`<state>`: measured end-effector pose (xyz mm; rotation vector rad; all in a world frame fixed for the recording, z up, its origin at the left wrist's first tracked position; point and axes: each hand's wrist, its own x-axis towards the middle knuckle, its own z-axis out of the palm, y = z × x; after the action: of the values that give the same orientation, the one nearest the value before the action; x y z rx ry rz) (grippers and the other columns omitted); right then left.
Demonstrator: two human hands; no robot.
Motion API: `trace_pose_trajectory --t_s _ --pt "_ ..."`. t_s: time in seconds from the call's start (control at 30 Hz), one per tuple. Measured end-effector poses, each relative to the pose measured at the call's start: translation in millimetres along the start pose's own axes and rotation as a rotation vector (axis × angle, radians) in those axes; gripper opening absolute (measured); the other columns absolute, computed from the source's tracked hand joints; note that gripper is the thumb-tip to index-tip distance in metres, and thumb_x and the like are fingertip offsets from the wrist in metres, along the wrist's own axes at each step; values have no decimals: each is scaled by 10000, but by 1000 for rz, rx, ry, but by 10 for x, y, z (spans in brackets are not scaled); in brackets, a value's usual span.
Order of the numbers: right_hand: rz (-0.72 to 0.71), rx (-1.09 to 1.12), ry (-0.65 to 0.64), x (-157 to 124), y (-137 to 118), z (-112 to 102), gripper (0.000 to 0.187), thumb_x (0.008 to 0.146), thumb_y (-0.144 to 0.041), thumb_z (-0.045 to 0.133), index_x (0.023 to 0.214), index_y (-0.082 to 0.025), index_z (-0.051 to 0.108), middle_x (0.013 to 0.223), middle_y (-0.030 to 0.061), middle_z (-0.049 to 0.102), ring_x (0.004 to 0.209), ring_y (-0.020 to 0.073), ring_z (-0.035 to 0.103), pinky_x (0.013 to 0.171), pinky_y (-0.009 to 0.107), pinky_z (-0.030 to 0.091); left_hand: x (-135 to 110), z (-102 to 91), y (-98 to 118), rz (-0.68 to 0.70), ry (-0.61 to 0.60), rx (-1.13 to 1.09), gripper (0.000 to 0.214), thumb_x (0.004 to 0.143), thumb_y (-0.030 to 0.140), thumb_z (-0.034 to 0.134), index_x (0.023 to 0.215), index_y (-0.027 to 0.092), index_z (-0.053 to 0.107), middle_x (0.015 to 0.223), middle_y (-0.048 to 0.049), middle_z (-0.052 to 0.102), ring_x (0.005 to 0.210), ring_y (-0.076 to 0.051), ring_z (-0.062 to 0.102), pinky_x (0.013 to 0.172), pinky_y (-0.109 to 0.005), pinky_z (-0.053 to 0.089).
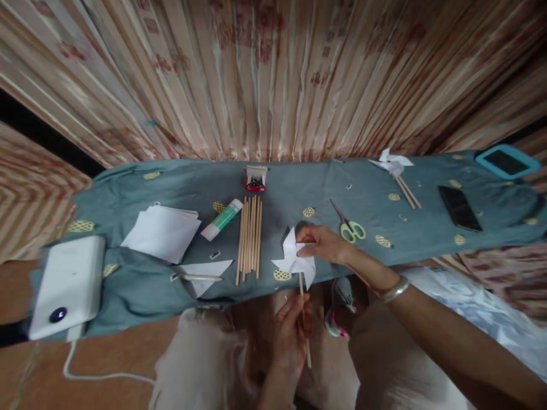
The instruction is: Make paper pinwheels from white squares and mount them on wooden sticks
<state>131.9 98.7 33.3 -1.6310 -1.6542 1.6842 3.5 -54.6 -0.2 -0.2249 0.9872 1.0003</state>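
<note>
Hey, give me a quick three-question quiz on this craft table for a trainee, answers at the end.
1. True or false: the left hand grips the wooden stick under the paper pinwheel.
2. Fill in: the bundle of spare sticks lies between the glue stick and the held ____.
3. Which lies nearest the right hand? A scissors; B glue stick; C bundle of spare sticks.
Key: 1 true; 2 pinwheel; 3 A.

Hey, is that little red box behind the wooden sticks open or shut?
Open. The red box has its pale lid flipped up at the back, and small dark pieces show inside.
</note>
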Motion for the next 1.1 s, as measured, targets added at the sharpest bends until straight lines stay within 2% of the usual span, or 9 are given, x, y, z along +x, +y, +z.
trace_pose_trajectory --t_s 0.23,0.47,0.63,0.87,1.1 --pt "-31 -99 -29 120 -7 -44 322 476 -211 797 717 -186 585 644 -44 622 625 136 592 603 251 465 4 -49 13 65 -72 21 529 327 379 943 709 86 725 545 30 558 382 9 394 354 -123 220" --pt "-23 -218 -45 155 -52 -82 333 464 -242 826 719 -178 621 656 -37 628 617 133 578 591 247 462 -21 -50 41 66 -89 32 381 499 283 903 751 84 697 573 30 538 393 16 373 362 -115 221" --pt "7 -279 -72 150 -121 -89 351 461 -290 827 725 -167 632 692 -20 641 647 143 591 625 259 474 -26 -46 64 41 -100 29 340 538 260 886 753 88 686 583 32 535 393 22 370 363 -103 222" --pt "40 -407 -46 142 -217 -71 267 529 -164 772 774 -146 669 698 -14 656 668 146 603 619 241 471 -14 -62 49 73 -99 52 480 397 342 925 739 84 708 558 26 572 391 6 410 370 -125 259" --pt "68 -550 -1 107 -300 -20 276 579 -132 764 851 -129 716 803 30 720 754 180 653 638 236 483 -13 -43 38 100 -92 76 542 334 400 927 729 90 722 541 24 594 385 -14 445 374 -144 280"
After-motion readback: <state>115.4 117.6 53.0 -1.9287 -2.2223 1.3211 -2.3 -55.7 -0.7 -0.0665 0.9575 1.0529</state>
